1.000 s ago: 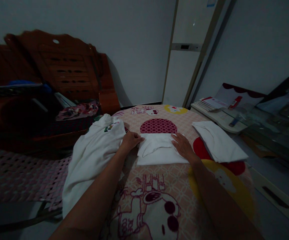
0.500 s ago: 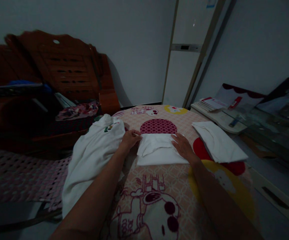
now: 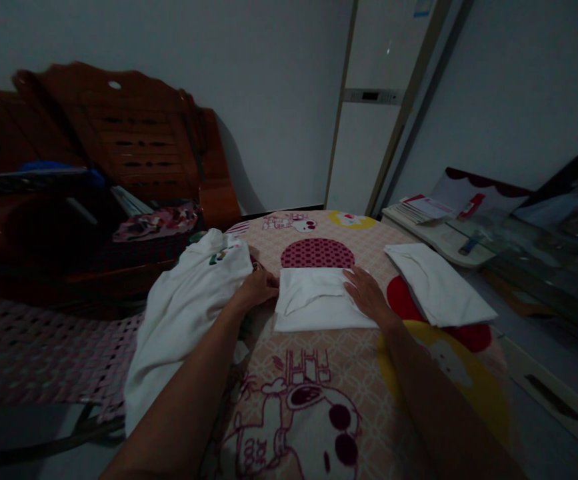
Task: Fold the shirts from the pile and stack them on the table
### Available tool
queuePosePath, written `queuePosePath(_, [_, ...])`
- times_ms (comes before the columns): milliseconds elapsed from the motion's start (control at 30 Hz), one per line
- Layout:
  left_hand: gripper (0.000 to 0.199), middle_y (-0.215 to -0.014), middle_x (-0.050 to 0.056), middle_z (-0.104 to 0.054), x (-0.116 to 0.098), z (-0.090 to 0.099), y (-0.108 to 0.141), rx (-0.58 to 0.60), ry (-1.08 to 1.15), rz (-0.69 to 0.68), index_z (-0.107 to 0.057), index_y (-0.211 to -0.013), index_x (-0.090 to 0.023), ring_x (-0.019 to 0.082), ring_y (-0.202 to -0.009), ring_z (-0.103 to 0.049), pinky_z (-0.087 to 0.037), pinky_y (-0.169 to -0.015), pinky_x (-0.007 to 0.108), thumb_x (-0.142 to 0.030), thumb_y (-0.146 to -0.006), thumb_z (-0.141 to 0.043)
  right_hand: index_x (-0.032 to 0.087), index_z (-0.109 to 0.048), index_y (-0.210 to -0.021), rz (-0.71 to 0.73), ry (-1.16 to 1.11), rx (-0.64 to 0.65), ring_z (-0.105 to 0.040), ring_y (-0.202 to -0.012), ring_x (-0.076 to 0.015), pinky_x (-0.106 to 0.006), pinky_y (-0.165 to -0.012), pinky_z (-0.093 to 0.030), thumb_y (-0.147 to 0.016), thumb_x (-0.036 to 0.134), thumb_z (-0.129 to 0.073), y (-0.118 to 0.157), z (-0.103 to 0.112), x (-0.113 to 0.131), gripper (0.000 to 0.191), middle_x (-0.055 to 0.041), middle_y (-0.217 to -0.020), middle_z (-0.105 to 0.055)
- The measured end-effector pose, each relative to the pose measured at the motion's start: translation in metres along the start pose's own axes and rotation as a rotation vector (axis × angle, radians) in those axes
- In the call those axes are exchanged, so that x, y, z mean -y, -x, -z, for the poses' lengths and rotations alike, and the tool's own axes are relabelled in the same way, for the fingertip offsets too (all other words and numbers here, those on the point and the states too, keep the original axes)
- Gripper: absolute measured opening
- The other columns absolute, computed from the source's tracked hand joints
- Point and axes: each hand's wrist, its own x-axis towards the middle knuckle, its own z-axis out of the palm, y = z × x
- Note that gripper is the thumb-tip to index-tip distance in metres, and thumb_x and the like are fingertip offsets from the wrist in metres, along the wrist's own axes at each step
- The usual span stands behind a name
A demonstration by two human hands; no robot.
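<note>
Touching folded cloth (image 3: 313, 308) with right hand (image 3: 367, 294)

Passable along far edge of table (image 3: 363, 363), open between forearms (image 3: 431, 393) toward near edge, blocked at left edge by heaped white garment (image 3: 183, 320), at right by folded white cloth (image 3: 441, 283)

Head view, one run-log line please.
left hand: at left edge of folded cloth | right hand: on folded cloth | second folded cloth: to the right
</note>
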Motion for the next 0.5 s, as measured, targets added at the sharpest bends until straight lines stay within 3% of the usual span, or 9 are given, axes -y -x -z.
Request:
queuePosePath(133, [0.006,-0.062,0.002,-0.069,-0.0007,-0.0034,-0.0005,-0.012,-0.034,0.025,-0.069,-0.07,-0.017,0.014,-0.054,-0.061,-0.043,-0.049,0.02,-0.021,-0.067,-0.067,0.022,-0.055,-0.135,0.017,-0.015,-0.026,-0.044,-0.134,-0.0248,-0.048,-0.112,-0.036,-0.099,0.037,-0.035,0.0006,-0.0033,-0.0024,0.043,-0.0101,-0.142,-0.053])
queuePosePath(333, [0.019,-0.057,0.003,-0.065,-0.0038,-0.008,-0.0032,-0.136,-0.169,0.039,-0.064,-0.058,-0.017,0.015,-0.056,-0.06,-0.039,-0.053,0.021,-0.024,-0.075,-0.063,0.022,-0.055,-0.134,0.018,-0.016,-0.031,-0.044,-0.134,-0.0242,-0.047,-0.112,-0.036,-0.099,0.039,-0.033,0.0005,-0.0041,-0.0026,0.044,-0.0107,-0.142,-0.053])
queuePosePath(500, [0.01,-0.071,0.006,-0.07,-0.0059,-0.0097,-0.0064,-0.252,-0.248,-0.007,-0.069,-0.068,-0.016,0.017,-0.069,-0.063,-0.041,-0.061,0.023,-0.024,-0.073,-0.065,0.02,-0.055,-0.133,0.029,-0.002,-0.024,-0.044,-0.134,-0.0244,-0.046,-0.113,-0.034,-0.099,0.037,-0.034,0.0003,-0.002,-0.0013,0.044,-0.0123,-0.141,-0.053])
